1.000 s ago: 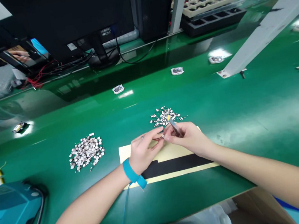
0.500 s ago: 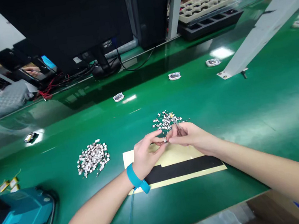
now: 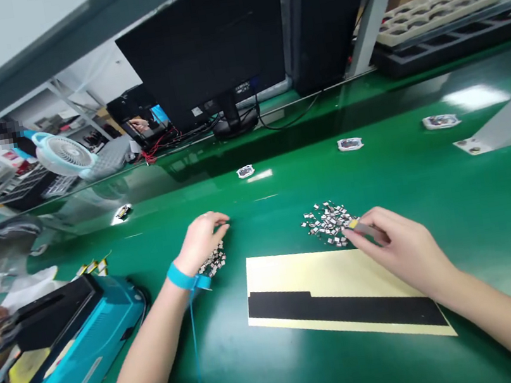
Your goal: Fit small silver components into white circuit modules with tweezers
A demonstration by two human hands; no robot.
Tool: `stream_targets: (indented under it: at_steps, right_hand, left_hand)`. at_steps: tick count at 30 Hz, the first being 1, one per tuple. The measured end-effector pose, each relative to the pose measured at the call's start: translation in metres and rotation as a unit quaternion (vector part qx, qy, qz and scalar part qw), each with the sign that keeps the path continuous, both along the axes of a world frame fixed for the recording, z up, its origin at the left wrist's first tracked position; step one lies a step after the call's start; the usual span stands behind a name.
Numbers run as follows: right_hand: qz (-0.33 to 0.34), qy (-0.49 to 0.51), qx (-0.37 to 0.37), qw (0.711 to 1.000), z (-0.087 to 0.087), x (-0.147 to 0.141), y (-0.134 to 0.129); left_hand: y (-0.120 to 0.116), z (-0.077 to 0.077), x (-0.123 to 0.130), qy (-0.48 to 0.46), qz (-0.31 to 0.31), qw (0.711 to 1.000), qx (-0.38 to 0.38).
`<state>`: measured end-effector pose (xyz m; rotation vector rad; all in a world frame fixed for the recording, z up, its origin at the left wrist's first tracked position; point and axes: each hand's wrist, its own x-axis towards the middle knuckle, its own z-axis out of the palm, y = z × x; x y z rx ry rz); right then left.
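One green workbench (image 3: 494, 245) carries a cream sheet (image 3: 324, 264) with a black strip (image 3: 340, 310), and two heaps of tiny metal pieces: the larger heap (image 3: 327, 224) near the sheet, the smaller heap (image 3: 213, 263) left of it. My right hand (image 3: 401, 246) has fingers together, clamped on tweezers (image 3: 367, 230) beside the larger heap. My left hand (image 3: 201, 241) curls over the smaller heap, but I cannot tell if it pinches anything. The pieces seem light and fragile, better taken by an edge. A yellow bit (image 3: 351, 224) at the tweezers is too small to make out.
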<state>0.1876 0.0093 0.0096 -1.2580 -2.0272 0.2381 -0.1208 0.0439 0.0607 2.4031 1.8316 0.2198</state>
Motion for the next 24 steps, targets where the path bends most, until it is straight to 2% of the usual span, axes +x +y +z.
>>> stream_targets:
  at_steps: [2, 4, 8, 11, 15, 17, 20, 24]
  right_hand:
    - [0.043, -0.021, -0.03, 0.998, -0.001, -0.003, -0.005]
    - [0.083, -0.029, -0.061, 0.994, -0.004, -0.007, -0.009]
    - [0.104, -0.016, -0.078, 0.991, -0.008, -0.01, -0.011]
    - [0.093, -0.017, -0.071, 0.993, -0.006, -0.009, -0.01]
    - [0.121, 0.002, -0.095, 0.988, -0.001, -0.014, -0.016]
    - [0.162, 0.0, -0.115, 0.98, 0.001, -0.019, -0.022]
    - [0.216, -0.03, -0.145, 0.965, 0.003, -0.025, -0.03]
    - [0.23, -0.095, -0.164, 0.955, 0.003, -0.03, -0.035]
  left_hand:
    - [0.008, -0.005, -0.024, 0.031, 0.036, 0.999, 0.001]
    - [0.012, -0.012, -0.036, 0.058, 0.053, 0.997, -0.009]
    - [0.014, -0.019, -0.038, 0.092, 0.059, 0.994, -0.024]
    - [0.012, -0.016, -0.035, 0.109, 0.068, 0.991, -0.018]
    - [0.004, 0.001, -0.024, 0.109, 0.07, 0.992, 0.005]
    - [-0.002, 0.01, -0.009, 0.064, 0.043, 0.997, 0.013]
    - [-0.011, 0.014, 0.027, -0.1, -0.038, 0.994, -0.013]
    - [-0.023, -0.007, 0.083, -0.305, -0.131, 0.936, -0.118]
